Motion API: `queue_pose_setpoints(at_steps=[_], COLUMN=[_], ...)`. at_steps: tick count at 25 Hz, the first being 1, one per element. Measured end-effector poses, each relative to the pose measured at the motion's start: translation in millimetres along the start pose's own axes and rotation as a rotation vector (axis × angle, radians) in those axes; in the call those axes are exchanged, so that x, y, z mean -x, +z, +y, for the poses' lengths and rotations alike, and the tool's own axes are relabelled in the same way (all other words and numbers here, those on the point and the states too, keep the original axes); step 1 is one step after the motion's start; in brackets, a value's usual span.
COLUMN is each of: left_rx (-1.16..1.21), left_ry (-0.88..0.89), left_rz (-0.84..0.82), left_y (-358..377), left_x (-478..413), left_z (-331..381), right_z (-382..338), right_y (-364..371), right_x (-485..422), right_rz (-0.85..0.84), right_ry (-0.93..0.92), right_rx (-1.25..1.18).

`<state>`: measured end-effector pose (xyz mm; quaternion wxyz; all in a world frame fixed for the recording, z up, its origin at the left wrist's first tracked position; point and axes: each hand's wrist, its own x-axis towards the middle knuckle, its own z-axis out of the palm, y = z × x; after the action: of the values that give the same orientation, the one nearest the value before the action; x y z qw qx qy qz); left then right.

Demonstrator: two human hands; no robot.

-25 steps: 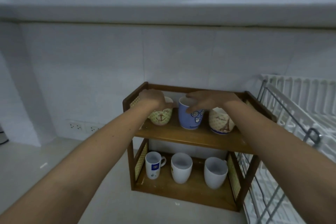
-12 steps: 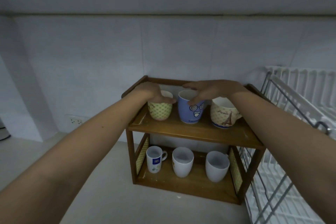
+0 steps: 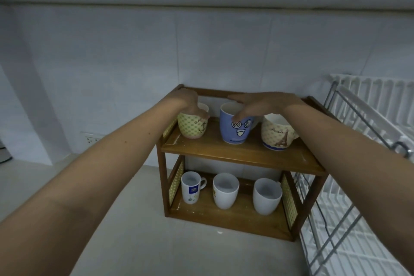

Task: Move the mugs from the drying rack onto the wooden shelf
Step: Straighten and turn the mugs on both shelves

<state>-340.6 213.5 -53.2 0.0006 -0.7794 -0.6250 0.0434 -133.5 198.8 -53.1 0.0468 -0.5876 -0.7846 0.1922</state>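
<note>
A two-tier wooden shelf (image 3: 242, 154) stands against the tiled wall. Its top board carries a green-patterned anchor mug (image 3: 193, 126), a blue cartoon-face mug (image 3: 236, 129) and a cream Paris mug (image 3: 277, 134). My left hand (image 3: 189, 102) grips the rim of the anchor mug. Fingers of my right hand (image 3: 259, 103) curl over the blue mug's rim, thumb on its front. Three white mugs stand on the lower board: a small printed one (image 3: 190, 187), a middle one (image 3: 225, 190) and a right one (image 3: 266, 196).
A white wire drying rack (image 3: 358, 186) sits directly right of the shelf, tilting toward me. A wall socket (image 3: 91, 139) is at lower left on the tiles. An overhead ledge runs above. Pale countertop (image 3: 156, 242) lies in front of the shelf.
The anchor mug has turned so its anchor print faces front again. Both hands stay on their mugs; the view has shifted slightly, with the shelf sitting lower in frame.
</note>
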Motion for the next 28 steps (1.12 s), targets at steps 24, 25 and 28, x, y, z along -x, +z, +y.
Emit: queue_pose_setpoints(at_steps=[24,25,28], left_rx=[0.052,0.07,0.118], left_ry=[0.242,0.253,0.267], left_rz=[-0.08,-0.09,-0.099], left_y=[3,5,9], left_x=[-10,-10,-10], left_z=[-21,-23,-20], right_z=[-3,-2,10], right_y=[-2,-1,-12], right_x=[-1,0,10], right_rz=[0.091,0.087,0.089], right_ry=[0.112,0.107,0.131], right_rx=[0.235,0.237,0.161])
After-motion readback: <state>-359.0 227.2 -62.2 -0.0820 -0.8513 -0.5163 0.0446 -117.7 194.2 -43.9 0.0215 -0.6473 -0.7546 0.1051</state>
